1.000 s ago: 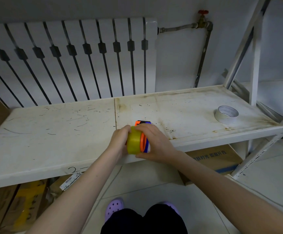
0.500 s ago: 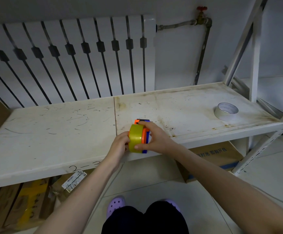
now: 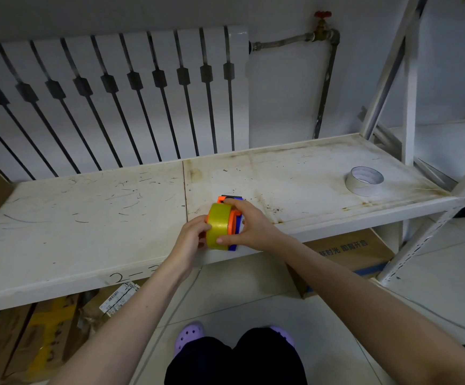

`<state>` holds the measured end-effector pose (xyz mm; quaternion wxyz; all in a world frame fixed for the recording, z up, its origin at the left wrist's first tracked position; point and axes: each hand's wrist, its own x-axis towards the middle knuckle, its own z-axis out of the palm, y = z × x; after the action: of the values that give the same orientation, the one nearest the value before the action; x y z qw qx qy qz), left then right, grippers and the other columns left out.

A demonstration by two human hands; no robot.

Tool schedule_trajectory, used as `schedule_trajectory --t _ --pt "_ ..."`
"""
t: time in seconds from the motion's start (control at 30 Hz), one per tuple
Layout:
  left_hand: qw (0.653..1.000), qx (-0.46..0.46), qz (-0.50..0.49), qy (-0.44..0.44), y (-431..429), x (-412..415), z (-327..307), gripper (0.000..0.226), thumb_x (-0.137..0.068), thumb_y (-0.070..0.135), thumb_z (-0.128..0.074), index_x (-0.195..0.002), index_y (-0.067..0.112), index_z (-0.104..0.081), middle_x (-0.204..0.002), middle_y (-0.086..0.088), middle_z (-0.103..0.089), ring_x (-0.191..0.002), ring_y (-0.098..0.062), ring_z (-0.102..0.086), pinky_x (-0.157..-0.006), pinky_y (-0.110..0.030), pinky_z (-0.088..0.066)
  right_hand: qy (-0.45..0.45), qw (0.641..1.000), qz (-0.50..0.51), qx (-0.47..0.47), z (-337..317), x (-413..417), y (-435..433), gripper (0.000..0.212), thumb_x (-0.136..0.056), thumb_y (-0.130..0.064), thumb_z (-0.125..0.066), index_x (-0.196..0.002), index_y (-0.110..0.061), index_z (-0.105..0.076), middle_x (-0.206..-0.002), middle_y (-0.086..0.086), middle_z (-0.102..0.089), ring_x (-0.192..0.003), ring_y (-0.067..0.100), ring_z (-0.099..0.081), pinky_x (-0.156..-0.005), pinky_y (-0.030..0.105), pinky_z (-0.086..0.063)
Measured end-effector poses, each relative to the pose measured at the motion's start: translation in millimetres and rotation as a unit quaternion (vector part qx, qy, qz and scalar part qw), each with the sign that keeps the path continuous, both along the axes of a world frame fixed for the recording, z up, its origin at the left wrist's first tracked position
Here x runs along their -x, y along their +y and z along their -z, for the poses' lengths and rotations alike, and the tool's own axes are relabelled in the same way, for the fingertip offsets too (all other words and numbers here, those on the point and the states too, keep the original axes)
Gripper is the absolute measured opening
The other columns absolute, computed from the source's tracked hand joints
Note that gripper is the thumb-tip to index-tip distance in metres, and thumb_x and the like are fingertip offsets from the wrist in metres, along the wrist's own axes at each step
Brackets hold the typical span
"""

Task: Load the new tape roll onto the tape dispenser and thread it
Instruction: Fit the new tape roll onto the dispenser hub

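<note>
The yellow tape roll [image 3: 218,225] sits against the orange wheel of the tape dispenser [image 3: 233,218], both held just above the front edge of the white shelf [image 3: 86,218]; the right hand [image 3: 249,226] wraps the dispenser from the right, its thumb pressed on the roll's lower rim and its forefinger curled over the top; the left hand [image 3: 195,236] presses its curled fingers against the roll's left face, seemingly pushing it on. Whether the roll is fully seated on the wheel cannot be told, as the hands cover the joint.

The main risk is a skewed push: if the left hand bears on one side only, the roll may cock on the wheel and jam, or slip off once the pressure eases; the hold over the shelf edge means a slip could drop the roll to the floor tiles [image 3: 253,290]. The free end of the tape is not visible; if it faces the wrong way, the threading will put the sticky side against the roller. The grey roll [image 3: 364,180] at the far right lies well apart and poses no obstacle.
</note>
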<state>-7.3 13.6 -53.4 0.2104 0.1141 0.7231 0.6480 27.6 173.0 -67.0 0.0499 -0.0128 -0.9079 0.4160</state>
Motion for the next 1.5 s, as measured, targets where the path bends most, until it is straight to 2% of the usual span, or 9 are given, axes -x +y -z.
schedule_trajectory --t 0.13,0.27,0.47,0.57,0.73,0.83,1.0,1.17,1.5 --pt "0.999 -0.010 -0.028 -0.026 5 -1 0 0.018 -0.079 0.022 -0.046 -0.085 0.018 -0.062 -0.087 -0.009 -0.059 -0.079 -0.022 -0.055 -0.067 -0.032 -0.045 -0.001 1.000 -0.002 0.006 0 1 1 0.087 -0.071 -0.038 -0.078 -0.142 -0.023 -0.030 -0.143 0.003 -0.038 -0.126 0.019 -0.041 -0.097 0.034 -0.045" --pt "0.998 -0.013 -0.047 -0.029 9 -1 -2 0.027 -0.061 0.022 -0.044 -0.080 0.014 -0.061 -0.081 -0.009 -0.057 -0.072 -0.022 -0.053 -0.063 -0.030 -0.043 -0.004 1.000 -0.001 0.009 0 1 1 0.087 -0.072 -0.037 -0.078 -0.143 -0.022 -0.029 -0.143 0.004 -0.038 -0.126 0.019 -0.040 -0.096 0.032 -0.043" --pt "0.999 -0.051 -0.014 -0.009 4 -7 6 0.036 -0.060 0.016 -0.047 -0.090 0.019 -0.068 -0.077 0.002 -0.070 -0.069 -0.008 -0.064 -0.060 -0.020 -0.052 -0.013 1.000 -0.004 0.020 0 4 2 0.088 -0.072 -0.039 -0.077 -0.144 -0.023 -0.029 -0.142 0.004 -0.039 -0.126 0.020 -0.041 -0.100 0.038 -0.045" --pt "0.999 -0.043 -0.015 -0.009 3 -6 8 0.046 -0.058 0.013 -0.046 -0.099 0.014 -0.067 -0.090 -0.008 -0.066 -0.079 -0.017 -0.060 -0.066 -0.025 -0.049 -0.011 1.000 0.000 0.021 -1 3 2 0.090 -0.070 -0.039 -0.079 -0.144 -0.023 -0.030 -0.142 0.003 -0.039 -0.127 0.020 -0.041 -0.100 0.038 -0.046" --pt "0.995 0.005 -0.072 -0.066 6 -3 -6 0.013 -0.077 0.023 -0.050 -0.081 0.012 -0.056 -0.083 -0.012 -0.056 -0.075 -0.025 -0.052 -0.062 -0.031 -0.041 0.042 0.998 -0.008 -0.045 3 -5 -5 0.093 -0.060 -0.039 -0.086 -0.137 -0.023 -0.035 -0.138 0.001 -0.040 -0.121 0.015 -0.042 -0.096 0.032 -0.046" --pt "0.990 0.040 -0.084 -0.107 16 0 -21 0.012 -0.085 0.022 -0.045 -0.074 0.016 -0.049 -0.073 -0.006 -0.051 -0.064 -0.021 -0.049 -0.056 -0.028 -0.039 0.089 0.989 -0.025 -0.114 5 -8 -8 0.093 -0.056 -0.038 -0.087 -0.133 -0.020 -0.038 -0.136 0.002 -0.043 -0.121 0.017 -0.042 -0.092 0.028 -0.043" --pt "0.985 0.058 -0.092 -0.134 26 2 -34 0.007 -0.083 0.021 -0.045 -0.080 0.016 -0.049 -0.075 -0.007 -0.051 -0.066 -0.021 -0.050 -0.057 -0.027 -0.042 0.132 0.968 -0.047 -0.206 5 -8 -2 0.095 -0.055 -0.038 -0.087 -0.135 -0.017 -0.040 -0.139 0.004 -0.046 -0.127 0.022 -0.042 -0.096 0.035 -0.044" --pt "0.987 0.062 -0.086 -0.124 24 0 -32 0.013 -0.082 0.015 -0.043 -0.069 0.016 -0.045 -0.070 -0.005 -0.046 -0.062 -0.020 -0.046 -0.055 -0.026 -0.038 0.126 0.972 -0.049 -0.190 8 -6 1 0.096 -0.054 -0.040 -0.087 -0.134 -0.021 -0.039 -0.139 0.001 -0.045 -0.127 0.019 -0.041 -0.095 0.036 -0.047" --pt "0.984 0.044 -0.105 -0.137 22 -3 -28 0.013 -0.080 0.008 -0.042 -0.070 0.015 -0.045 -0.071 -0.005 -0.046 -0.063 -0.020 -0.046 -0.055 -0.026 -0.038 0.122 0.975 -0.048 -0.179 10 -6 2 0.094 -0.054 -0.040 -0.087 -0.133 -0.024 -0.038 -0.138 -0.001 -0.044 -0.126 0.017 -0.040 -0.096 0.035 -0.048"
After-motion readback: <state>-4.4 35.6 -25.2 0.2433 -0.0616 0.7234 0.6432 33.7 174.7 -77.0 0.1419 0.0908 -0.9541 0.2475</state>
